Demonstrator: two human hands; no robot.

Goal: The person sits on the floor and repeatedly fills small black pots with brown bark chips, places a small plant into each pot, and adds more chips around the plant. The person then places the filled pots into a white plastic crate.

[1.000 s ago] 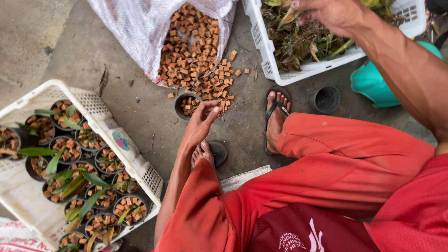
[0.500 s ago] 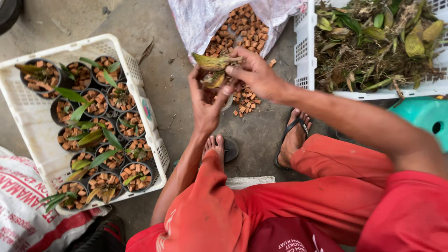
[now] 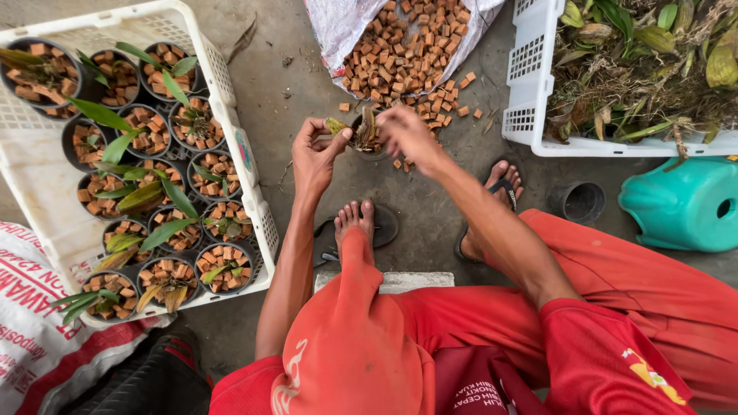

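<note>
Plant in hand: a small orchid cutting (image 3: 364, 127) with pale roots and a stub of green leaf, held over a small black pot (image 3: 370, 146) on the concrete, just in front of the person's feet.
Left hand (image 3: 315, 154): thumb and fingers pinched on the leaf end at the left, steadying the plant from the side.
Right hand (image 3: 406, 131): fingers curled down over the root end above the pot; what lies under the fingertips cannot be made out.
Why held so: one hand on each side seems to keep the plant centred and upright in the pot mouth.
Filling: brick chips (image 3: 407, 54) spill from an open sack (image 3: 338, 31) just beyond the pot, within reach.
Left side: white crate (image 3: 246, 154) packed with potted cuttings; its corner is near the left forearm.
Right side: second white crate (image 3: 530, 84) of loose plant stock, an empty black pot (image 3: 578, 203) and a teal stool (image 3: 684, 204).
Open room: bare concrete between the crates and around the sandalled feet.
</note>
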